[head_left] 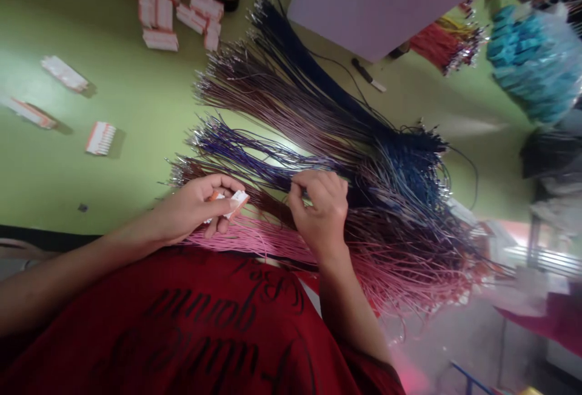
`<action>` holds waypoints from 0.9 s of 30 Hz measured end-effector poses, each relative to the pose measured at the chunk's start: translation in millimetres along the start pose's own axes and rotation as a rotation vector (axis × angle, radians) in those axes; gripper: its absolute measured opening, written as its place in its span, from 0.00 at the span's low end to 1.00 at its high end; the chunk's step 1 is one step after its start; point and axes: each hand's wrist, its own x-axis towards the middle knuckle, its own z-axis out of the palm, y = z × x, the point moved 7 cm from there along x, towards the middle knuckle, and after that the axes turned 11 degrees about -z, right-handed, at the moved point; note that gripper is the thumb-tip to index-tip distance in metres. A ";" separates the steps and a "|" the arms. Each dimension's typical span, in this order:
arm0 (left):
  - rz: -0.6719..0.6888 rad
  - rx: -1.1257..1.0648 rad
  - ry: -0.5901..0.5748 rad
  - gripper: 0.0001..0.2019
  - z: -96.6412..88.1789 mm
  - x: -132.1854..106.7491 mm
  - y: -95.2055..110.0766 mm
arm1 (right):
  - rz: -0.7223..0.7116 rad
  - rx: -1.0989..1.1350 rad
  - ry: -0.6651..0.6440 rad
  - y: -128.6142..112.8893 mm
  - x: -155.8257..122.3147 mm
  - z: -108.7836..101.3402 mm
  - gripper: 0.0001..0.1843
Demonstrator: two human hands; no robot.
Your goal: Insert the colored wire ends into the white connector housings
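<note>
Left to right, a glossy green surface filled most of the frame, with grey floor at lower right. Left of centre, the left hand was clamped on a white-and-orange connector, its long axis apparently slanting toward upper right. The right hand, at centre, curled by purple wires; its grip could not be told.

shirt: deep red | print: black script lettering, several lines | right sleeve: red, short | forearms: bare
</note>
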 end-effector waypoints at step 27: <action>0.110 -0.096 0.034 0.22 -4.7 3.7 11.2 | 0.449 0.658 -0.065 -12.3 6.6 17.5 0.07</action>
